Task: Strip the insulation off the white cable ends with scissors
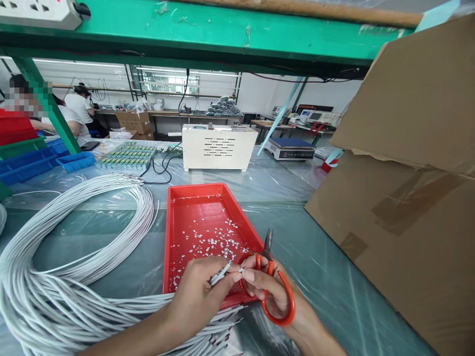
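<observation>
My left hand is closed around a few white cable ends above the near part of the red tray. In my right hand are scissors with orange handles, their dark blades pointing up and away from me. The thumb and forefinger of that same hand pinch at a small white cable tip, meeting my left fingertips. Small white scraps lie scattered over the tray floor. A large coiled bundle of white cables rests on the left, its cut ends running beneath my left forearm.
Beyond the tray stands a cream metal box with vent slots. Cardboard boxes rise at the right. Blue bins and circuit boards are at back left, a scale at back right. A green shelf beam crosses overhead. Co-workers sit beyond.
</observation>
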{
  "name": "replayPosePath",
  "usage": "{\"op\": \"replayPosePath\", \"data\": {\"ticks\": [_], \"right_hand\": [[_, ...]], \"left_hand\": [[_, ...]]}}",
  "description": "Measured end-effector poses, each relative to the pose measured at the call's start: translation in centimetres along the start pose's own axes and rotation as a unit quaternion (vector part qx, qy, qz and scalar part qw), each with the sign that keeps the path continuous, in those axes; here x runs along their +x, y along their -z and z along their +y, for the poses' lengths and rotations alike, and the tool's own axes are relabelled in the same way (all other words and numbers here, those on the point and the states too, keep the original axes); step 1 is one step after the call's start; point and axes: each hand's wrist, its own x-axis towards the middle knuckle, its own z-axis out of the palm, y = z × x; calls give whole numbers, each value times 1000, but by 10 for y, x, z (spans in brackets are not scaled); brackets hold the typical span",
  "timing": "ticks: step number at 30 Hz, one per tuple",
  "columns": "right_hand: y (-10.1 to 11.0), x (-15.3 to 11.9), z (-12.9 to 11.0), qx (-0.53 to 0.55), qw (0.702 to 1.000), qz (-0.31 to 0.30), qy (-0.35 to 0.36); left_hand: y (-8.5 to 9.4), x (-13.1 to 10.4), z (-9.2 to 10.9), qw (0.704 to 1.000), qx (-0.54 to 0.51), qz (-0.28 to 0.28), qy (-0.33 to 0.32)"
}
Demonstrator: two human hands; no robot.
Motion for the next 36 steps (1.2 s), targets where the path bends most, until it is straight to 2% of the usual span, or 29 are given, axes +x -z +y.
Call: {"op": "replayPosePath", "data": {"ticks": [7, 15, 19, 23, 26, 30, 33, 36], "right_hand": [[4, 0, 4, 17, 1000, -4, -24], [1, -3, 0, 6, 1000, 9, -22], [1, -3, -5, -45, 999, 4, 16], [3, -4, -13, -127, 987, 12, 94], [2, -7, -18, -176, 975, 14, 134], [-2, -9, -19, -211, 966, 6, 148], [-2, -10, -19, -248, 952, 11, 176], [0, -10, -17, -268, 944, 23, 193]], "left_hand": [[0, -1, 2, 999, -3, -27, 20], [2, 3, 8, 994, -79, -76, 22], [3, 4, 7, 992, -94, -77, 40], [5, 3, 5, 993, -75, -63, 70], [6, 3, 3, 988, -95, -83, 85], [4, 4, 1, 984, -112, -109, 84], [4, 2, 2, 991, -67, -86, 76], [7, -6, 8, 1000, -10, 14, 17]]}}
